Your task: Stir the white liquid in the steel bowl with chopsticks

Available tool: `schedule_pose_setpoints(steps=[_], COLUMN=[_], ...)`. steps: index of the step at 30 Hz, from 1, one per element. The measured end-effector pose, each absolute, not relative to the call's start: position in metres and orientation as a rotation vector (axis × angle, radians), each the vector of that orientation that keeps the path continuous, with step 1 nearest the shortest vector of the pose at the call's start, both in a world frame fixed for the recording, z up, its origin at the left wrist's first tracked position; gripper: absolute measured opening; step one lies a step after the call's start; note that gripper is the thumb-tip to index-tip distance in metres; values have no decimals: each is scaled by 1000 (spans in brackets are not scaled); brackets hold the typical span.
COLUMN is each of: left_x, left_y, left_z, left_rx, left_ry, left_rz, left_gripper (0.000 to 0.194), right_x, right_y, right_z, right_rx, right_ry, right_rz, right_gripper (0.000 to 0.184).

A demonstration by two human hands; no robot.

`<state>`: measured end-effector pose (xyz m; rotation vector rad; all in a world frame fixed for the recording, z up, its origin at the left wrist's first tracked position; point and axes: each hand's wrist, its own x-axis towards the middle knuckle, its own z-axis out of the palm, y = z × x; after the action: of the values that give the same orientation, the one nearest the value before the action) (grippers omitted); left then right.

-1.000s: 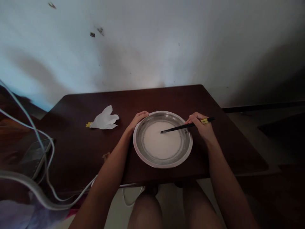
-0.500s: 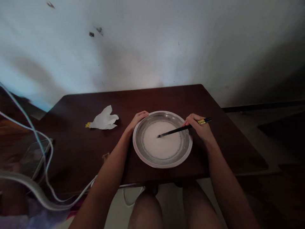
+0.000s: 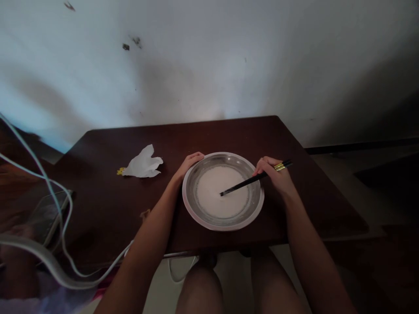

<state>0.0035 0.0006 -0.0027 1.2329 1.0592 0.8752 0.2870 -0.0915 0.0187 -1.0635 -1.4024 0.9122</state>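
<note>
A round metal basin (image 3: 196, 210) with white liquid batter in it sits near the front edge of a dark wooden table (image 3: 108, 196). My left hand (image 3: 189, 164) rests on the basin's left rim, its fingers curled over the edge. My right hand (image 3: 274, 174) is closed on a pair of black chopsticks (image 3: 252, 181) with yellow ends. Their tips dip into the white liquid near the basin's middle.
A crumpled white tissue (image 3: 144, 163) lies on the table left of the basin. White cables (image 3: 62, 226) loop over the table's left side next to a dark flat device (image 3: 46, 216). A white wall stands behind the table. My knees show below the front edge.
The chopstick tips have swept through the liquid, from the upper middle down toward the centre. My right hand shifted slightly with them. The left hand has stayed on the rim.
</note>
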Motion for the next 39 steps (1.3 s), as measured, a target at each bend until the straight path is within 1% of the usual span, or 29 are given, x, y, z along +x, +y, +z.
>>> schedule_pose_setpoints(steps=[2,5,7,11,13,16,20,22,24,26,28,32,35,37,39], left_x=[4,4,4,3,3,3,3,3,3,2,2,3,3,3,2], left_y=[0,-1,-1,1,1,2,1,1,2,2,2,1,1,1,1], left_z=[-2,-2,-2,-4,-5,-5,-5,-6,-6,-6,-6,-5,-4,-3,-4], left_rx=[1230,1230,1239,1239,1236,1242,1252,1250,1239,1229,1229,1241,1243,1250,1251], left_ry=[1061,1047,1044,1029,1033,1051,1049,1041,1034,1029,1027,1044,1055,1057,1053], left_rz=[877,880,877,886,882,872,877,880,882,890,889,886,884,879,876], left_gripper=[27,26,26,28,29,28,26,26,26,27,26,24,25,25,26], right_x=[287,287,286,286,286,287,287,287,287,286,286,287,286,286,287], right_y=[-92,-91,-91,-92,-91,-91,-91,-91,-91,-91,-91,-91,-91,-90,-90], right_z=[19,18,18,19,19,19,19,19,19,19,19,19,19,19,18], right_rx=[-1093,-1077,-1052,-1092,-1086,-1063,-1102,-1087,-1065,-1074,-1097,-1044,-1076,-1099,-1072], right_ry=[-1417,-1329,-1350,-1431,-1363,-1362,-1417,-1354,-1341,-1388,-1400,-1315,-1404,-1400,-1329], right_rz=[894,841,881,877,840,890,859,826,864,904,879,865,903,858,829], right_gripper=[30,33,35,29,31,34,30,33,35,34,32,36,33,31,34])
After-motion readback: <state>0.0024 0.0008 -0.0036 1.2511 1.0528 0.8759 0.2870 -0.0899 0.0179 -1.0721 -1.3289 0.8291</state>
